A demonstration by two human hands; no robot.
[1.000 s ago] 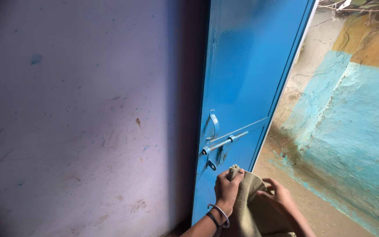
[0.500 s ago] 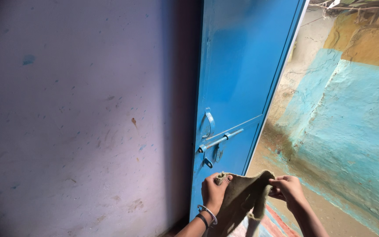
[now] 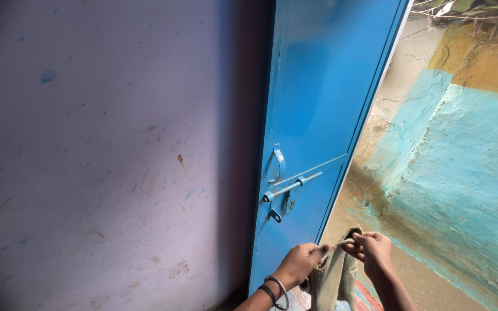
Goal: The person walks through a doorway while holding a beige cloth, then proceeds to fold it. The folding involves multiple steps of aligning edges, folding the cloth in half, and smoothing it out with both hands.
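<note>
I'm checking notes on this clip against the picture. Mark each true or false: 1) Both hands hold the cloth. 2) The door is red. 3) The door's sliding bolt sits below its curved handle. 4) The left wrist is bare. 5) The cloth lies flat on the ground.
1) True: the left hand and right hand both grip the top edge of the tan cloth.
2) False: the door is blue.
3) True: the bolt runs just below the handle.
4) False: it wears bangles.
5) False: it hangs down from the hands.
</note>
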